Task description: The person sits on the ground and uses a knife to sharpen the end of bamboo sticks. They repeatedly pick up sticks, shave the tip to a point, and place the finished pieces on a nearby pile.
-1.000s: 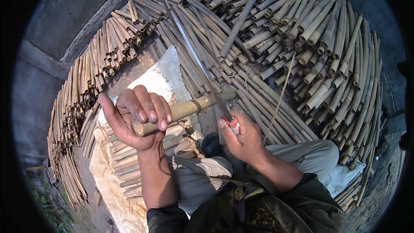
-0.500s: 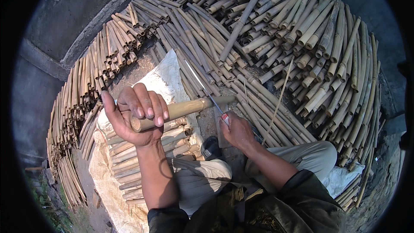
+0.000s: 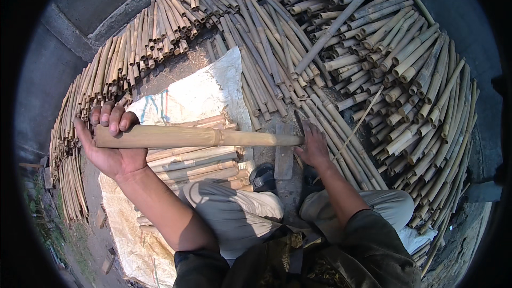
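Observation:
A length of bamboo [image 3: 176,136] lies level across in front of me, thick at the left and thinner past its node. My left hand [image 3: 120,152] is closed around its thick end, fingers curled over the top and the palm beneath. At the thin end is my right hand [image 3: 316,146], its thumb beside the tip. A narrow dark blade [image 3: 298,120] seems to stick out from this hand, edge-on; the knife's handle is hidden by the fingers.
Cut bamboo pieces [image 3: 200,164] lie on a white woven sheet [image 3: 197,93] to my left. Large bamboo stacks [image 3: 421,74] rise at the right and along the grey wall [image 3: 122,0]. A flat board [image 3: 284,154] lies between my feet, near a dark sandal [image 3: 262,177].
The bamboo has swung level and shifted left with my left hand. My right hand moved right to its thin end, and the knife's blade no longer crosses the bamboo.

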Motion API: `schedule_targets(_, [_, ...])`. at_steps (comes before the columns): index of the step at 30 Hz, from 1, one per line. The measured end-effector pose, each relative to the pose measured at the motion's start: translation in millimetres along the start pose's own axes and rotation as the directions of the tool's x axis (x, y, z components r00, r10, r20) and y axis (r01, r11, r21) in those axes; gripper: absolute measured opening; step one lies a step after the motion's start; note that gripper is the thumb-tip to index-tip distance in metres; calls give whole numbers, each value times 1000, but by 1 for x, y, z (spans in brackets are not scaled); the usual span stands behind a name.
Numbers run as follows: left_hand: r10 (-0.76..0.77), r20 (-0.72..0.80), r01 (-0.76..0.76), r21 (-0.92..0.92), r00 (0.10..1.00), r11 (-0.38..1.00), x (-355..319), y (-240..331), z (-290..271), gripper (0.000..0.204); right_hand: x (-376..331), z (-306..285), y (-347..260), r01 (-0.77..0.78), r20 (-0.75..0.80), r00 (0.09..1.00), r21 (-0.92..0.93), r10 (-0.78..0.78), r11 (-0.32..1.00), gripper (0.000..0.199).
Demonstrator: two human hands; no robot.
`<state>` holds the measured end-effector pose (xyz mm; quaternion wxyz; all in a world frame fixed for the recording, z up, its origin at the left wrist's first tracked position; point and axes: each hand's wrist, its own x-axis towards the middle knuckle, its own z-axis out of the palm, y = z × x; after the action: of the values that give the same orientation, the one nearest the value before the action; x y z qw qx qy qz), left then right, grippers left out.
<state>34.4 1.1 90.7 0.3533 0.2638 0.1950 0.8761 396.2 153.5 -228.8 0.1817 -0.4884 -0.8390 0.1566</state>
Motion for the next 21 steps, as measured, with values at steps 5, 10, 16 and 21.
schedule_targets(5, [185,-86,-181,50,979,982,-7,33,-19,47,25,12,-8,85,182,975,241,-131,967,40])
schedule_targets(10, [862,-208,-347,852,462,391,-5,24,-26,67,32,21,-52,194,275,926,242,-258,951,32])
schedule_targets(16, [384,53,-277,783,922,557,-9,-61,-1,36,39,50,-141,262,420,858,137,-295,955,41])
schedule_targets(21, [253,212,-315,805,944,503,-21,-101,10,30,46,79,-201,317,475,810,138,-343,938,52])
